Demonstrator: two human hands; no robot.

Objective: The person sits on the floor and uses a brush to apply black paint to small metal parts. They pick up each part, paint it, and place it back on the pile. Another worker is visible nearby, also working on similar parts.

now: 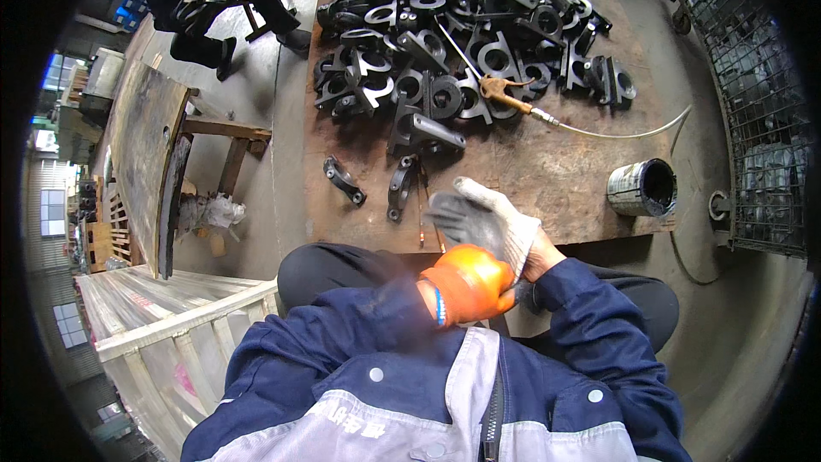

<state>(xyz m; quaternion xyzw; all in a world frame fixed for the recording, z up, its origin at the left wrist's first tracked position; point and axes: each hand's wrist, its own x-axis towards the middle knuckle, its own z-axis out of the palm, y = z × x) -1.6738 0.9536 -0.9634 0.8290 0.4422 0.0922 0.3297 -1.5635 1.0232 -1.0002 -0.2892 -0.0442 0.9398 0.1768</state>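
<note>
My left hand [466, 282] wears an orange glove and is closed around the lower part of the white glove [519, 238] on my right hand. My right hand [483, 218] points leftward with its fingers stretched out, and the glove's palm side is dark grey. Both hands meet just over the near edge of a brown worktable [547, 175]. Beyond them lie two separate black metal clamp brackets, one [344, 180] farther left and another [400, 188] near my right fingertips. Thin rods [422, 210] lie beside the second bracket, partly hidden by my hands.
Many black ring-shaped metal parts [445, 96] are heaped at the back. An air blow gun [505, 96] with a pale hose rests against them. A smeared can [641, 188] stands right, near a wire cage [761, 94]. Another person [214, 0] sits far left, beyond a wooden bench [145, 145].
</note>
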